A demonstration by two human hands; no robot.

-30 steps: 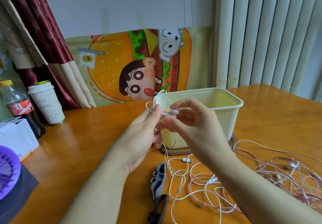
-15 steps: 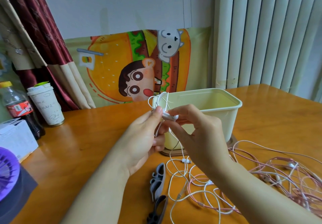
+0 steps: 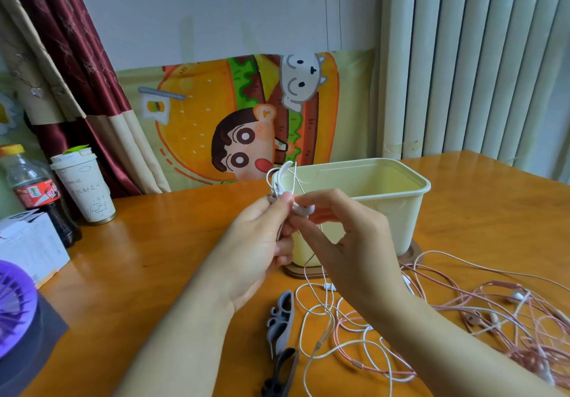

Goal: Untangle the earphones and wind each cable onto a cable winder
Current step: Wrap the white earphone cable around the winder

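R hand [image 3: 348,242] nearer L hand [image 3: 256,242]; both pinch white earphone [image 3: 303,210] over wood table [image 3: 154,257], curtain [image 3: 77,72] behind.

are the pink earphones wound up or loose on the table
Loose. The pink earphones lie sprawled in tangled loops on the table, and the grey winder nearby carries no cable.

Table [image 3: 172,242] is wood with a really glossy varnish, reflections all over it. Bin [image 3: 385,211] is smooth plastic with a soft sheen. White cable [image 3: 303,362] and pink cables [image 3: 481,319] look like smooth rubbery plastic, grey winders [image 3: 282,319] matt and rubbery. Curtain [image 3: 89,57] is satiny cloth, cup [image 3: 88,193] matt paper, bottle [image 3: 30,187] clear shiny plastic.
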